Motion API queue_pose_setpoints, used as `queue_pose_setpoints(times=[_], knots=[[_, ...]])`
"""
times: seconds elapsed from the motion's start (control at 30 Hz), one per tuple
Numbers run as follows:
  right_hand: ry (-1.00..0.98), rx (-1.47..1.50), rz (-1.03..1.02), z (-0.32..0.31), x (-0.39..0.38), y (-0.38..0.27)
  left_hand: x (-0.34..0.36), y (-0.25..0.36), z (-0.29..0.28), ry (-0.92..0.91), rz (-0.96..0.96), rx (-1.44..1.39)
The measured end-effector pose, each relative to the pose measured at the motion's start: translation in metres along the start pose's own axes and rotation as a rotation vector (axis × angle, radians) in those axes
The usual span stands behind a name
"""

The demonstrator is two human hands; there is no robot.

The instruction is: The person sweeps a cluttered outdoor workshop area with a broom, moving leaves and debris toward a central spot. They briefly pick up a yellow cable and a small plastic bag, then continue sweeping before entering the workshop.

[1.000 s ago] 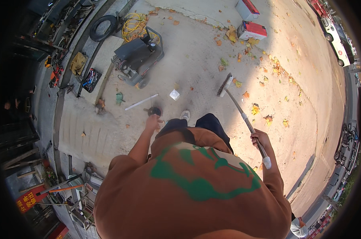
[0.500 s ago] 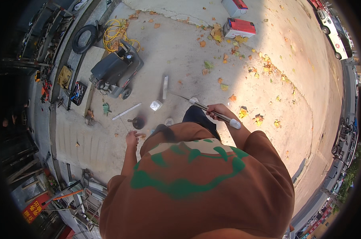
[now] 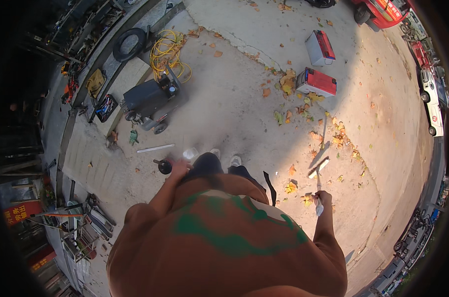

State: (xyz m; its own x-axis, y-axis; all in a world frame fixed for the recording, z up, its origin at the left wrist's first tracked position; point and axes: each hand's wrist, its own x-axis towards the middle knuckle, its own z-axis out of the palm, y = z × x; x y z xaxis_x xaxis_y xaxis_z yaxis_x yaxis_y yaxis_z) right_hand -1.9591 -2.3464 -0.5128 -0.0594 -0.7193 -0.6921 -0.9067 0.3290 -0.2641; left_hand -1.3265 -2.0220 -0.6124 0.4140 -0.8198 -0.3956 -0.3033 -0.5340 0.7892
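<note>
Out to the right, my right hand (image 3: 323, 199) is closed around the handle of a T-shaped squeegee (image 3: 318, 168). Its pale crossbar points away from me over the sunlit concrete, and a pale end of the handle shows below my fist. My left hand (image 3: 181, 169) hangs beside my left thigh, fingers loosely extended, with nothing visible in it. Just left of that hand is a dark round pot-like thing with a handle (image 3: 165, 166) on the ground. Beyond my hand lies a clear or whitish container (image 3: 190, 153). A long white strip (image 3: 155, 148) rests farther left.
A dark wheeled machine (image 3: 147, 99), probably a compressor, stands ahead left by a coiled yellow hose (image 3: 167, 52). Two red-topped batteries (image 3: 317, 82) stand ahead right among fallen leaves. A tire (image 3: 129, 44) and a tool tray (image 3: 106, 107) lie along the left step. Vehicles line the right.
My right hand has swung the squeegee from in front of me out to the right. My left hand has drawn in toward my thigh. The view has turned and shifted.
</note>
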Motion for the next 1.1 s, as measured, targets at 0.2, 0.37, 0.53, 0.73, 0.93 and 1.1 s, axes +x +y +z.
queue_pose_setpoints(times=[0.2,0.37,0.53,0.73,0.93,1.1], knots=[[0.050,0.999,0.482,-0.019,0.049,-0.036,0.064,-0.014,-0.007,0.032,-0.321,-0.027],[-0.490,1.417,0.443,-0.033,0.038,-0.185,0.165,0.021,-0.024,0.147,-0.364,-0.130],[-0.710,1.266,0.238,-0.037,0.028,-0.396,0.261,0.081,-0.100,0.333,-0.420,-0.432],[-0.783,0.930,-0.044,-0.022,0.059,-0.601,0.338,0.131,-0.189,0.457,-0.472,-0.357],[-0.916,0.810,-0.159,-0.003,0.157,-0.792,0.413,0.135,-0.204,0.542,-0.501,-0.343],[-1.176,0.716,-0.133,0.025,0.270,-0.956,0.472,0.143,-0.209,0.686,-0.593,-0.366]])
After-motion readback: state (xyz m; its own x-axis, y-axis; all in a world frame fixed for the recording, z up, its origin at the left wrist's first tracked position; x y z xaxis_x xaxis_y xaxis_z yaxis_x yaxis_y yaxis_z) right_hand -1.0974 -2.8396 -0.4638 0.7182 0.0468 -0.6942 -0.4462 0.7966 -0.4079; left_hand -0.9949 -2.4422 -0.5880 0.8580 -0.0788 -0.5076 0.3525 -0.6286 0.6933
